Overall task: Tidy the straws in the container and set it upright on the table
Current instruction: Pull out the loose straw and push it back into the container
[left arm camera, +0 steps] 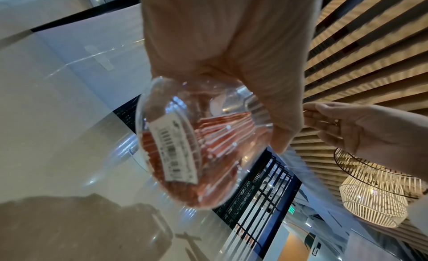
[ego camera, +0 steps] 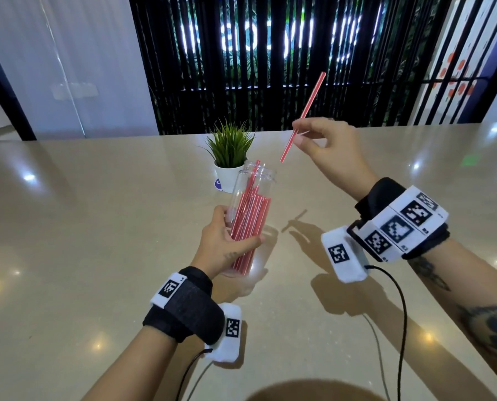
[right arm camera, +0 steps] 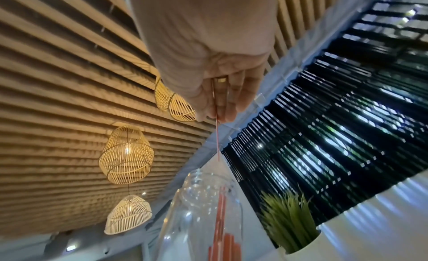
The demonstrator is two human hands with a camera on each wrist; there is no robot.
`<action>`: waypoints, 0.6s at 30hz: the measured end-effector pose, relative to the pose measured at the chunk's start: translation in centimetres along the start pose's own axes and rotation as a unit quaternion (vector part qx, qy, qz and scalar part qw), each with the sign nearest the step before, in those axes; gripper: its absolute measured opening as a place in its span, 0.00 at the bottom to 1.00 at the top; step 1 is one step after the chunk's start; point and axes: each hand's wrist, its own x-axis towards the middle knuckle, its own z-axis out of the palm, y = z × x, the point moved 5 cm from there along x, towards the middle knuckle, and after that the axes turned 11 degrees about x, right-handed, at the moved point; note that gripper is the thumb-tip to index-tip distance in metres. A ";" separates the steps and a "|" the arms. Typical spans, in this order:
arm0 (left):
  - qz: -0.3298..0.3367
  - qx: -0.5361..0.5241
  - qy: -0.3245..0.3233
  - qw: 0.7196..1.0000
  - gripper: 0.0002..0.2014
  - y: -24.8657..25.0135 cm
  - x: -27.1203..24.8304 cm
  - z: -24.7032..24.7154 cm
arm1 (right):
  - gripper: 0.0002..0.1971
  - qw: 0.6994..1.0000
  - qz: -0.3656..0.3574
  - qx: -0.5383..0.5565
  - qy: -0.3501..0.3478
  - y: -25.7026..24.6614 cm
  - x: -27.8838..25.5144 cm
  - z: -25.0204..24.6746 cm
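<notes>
A clear plastic container [ego camera: 243, 195] [left arm camera: 197, 142] [right arm camera: 203, 219] holding several red-and-white straws [ego camera: 248, 224] [right arm camera: 222, 233] is tilted and lifted above the table, its open mouth pointing up and away. My left hand [ego camera: 227, 241] [left arm camera: 222, 67] grips its lower half. My right hand [ego camera: 325, 146] [left arm camera: 361, 129] [right arm camera: 215, 78] pinches a single red-and-white straw [ego camera: 302, 117] [right arm camera: 217, 136] up and to the right of the mouth. That straw's lower end hangs just above the mouth, outside it.
A small potted green plant [ego camera: 230, 151] [right arm camera: 289, 219] in a white pot stands on the beige table [ego camera: 97, 241] right behind the container. Black slatted screens rise beyond the far table edge. Wicker lamps [right arm camera: 126, 155] hang overhead.
</notes>
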 end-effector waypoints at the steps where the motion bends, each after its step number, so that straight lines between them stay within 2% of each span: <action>1: 0.001 -0.002 0.002 1.000 0.33 0.1 0.0 -0.2 | 0.16 1.000 0.002 0.002 -0.017 0.2 -0.1 0.2; 3: 0.003 -0.007 0.002 1.000 0.31 0.2 -0.1 -0.3 | 0.17 0.998 0.017 0.019 -0.061 0.5 -0.4 0.8; 7: 0.008 -0.037 -0.021 0.999 0.36 0.5 -0.3 0.3 | 0.18 0.989 0.044 0.060 -0.127 0.8 -1.3 2.2; 12: 0.012 -0.054 -0.037 0.998 0.30 0.9 -0.5 1.3 | 0.17 0.974 0.079 0.098 -0.189 1.0 -2.7 3.2; 15: 0.006 -0.053 -0.040 0.998 0.29 0.8 -0.6 1.6 | 0.20 0.970 0.085 0.113 -0.198 0.6 -3.2 3.1; 18: 0.005 -0.057 -0.041 0.998 0.31 0.7 -0.7 2.0 | 0.23 0.971 0.094 0.079 -0.205 0.5 -3.2 2.7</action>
